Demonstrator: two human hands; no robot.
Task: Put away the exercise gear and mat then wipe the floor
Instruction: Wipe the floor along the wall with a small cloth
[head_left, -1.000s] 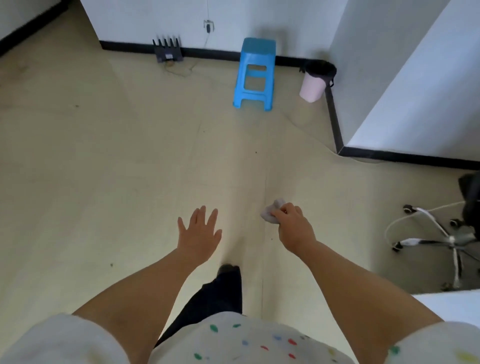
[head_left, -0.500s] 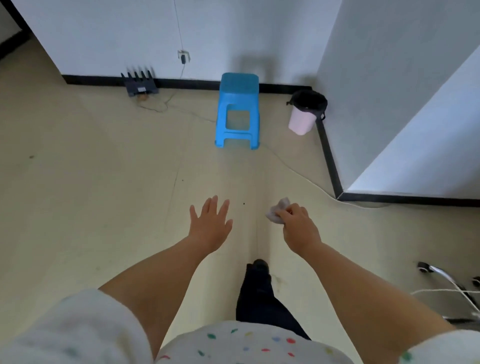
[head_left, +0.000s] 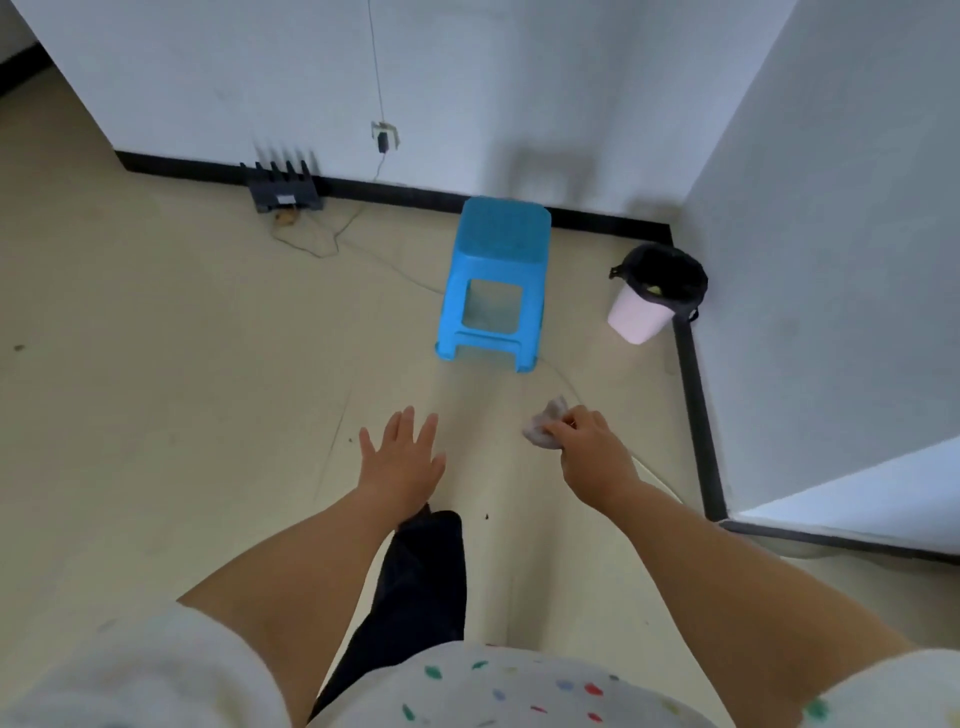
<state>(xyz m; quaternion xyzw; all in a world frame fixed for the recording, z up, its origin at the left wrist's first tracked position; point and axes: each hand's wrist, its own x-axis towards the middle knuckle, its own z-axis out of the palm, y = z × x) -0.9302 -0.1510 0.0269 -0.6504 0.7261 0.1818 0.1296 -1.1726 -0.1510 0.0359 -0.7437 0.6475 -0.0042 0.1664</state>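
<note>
Crumpled tissue (head_left: 545, 428), small and grey-white, sits pinched in the right hand (head_left: 592, 457), held above the floor (head_left: 156, 415) short of the bin (head_left: 657, 293). It looks light, soft and tearable; a gentle pinch at its bunched middle should suffice. Left hand (head_left: 402, 462) is spread, holding nothing.

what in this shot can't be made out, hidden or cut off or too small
Head view only:
- wad: mostly hidden inside right hand; material unclear.
- bin contents: dark liner, too small.
- black device: blurred.
- cord: cut off by the top edge.
</note>
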